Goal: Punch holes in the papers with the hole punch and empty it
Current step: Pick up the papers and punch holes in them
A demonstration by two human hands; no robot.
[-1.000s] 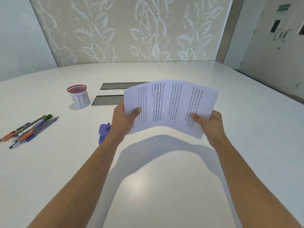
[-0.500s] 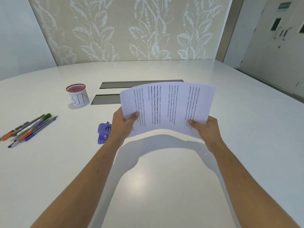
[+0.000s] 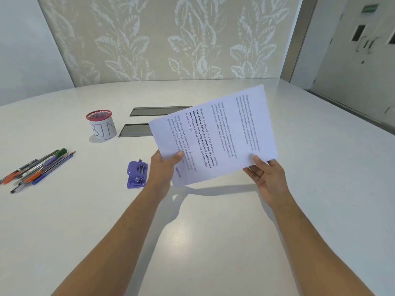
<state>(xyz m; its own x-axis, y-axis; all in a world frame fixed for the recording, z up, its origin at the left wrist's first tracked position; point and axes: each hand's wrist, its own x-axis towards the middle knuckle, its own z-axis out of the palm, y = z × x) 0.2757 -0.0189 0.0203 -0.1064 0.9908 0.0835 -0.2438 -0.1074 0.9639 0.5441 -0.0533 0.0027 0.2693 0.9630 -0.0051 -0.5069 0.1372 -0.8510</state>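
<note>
Both hands lift the papers (image 3: 213,135) mid-frame above the desk (image 3: 213,231), left hand (image 3: 164,169) pinching the near-left corner, right hand (image 3: 267,178) loosely supporting the right edge, likely squaring them for the purple hole punch (image 3: 137,175) lying just left.

Both arms reach forward. The left hand (image 3: 165,167) pinches the papers (image 3: 215,135) with its thumb on top. The right hand (image 3: 268,178) holds their other corner, palm up.
</note>
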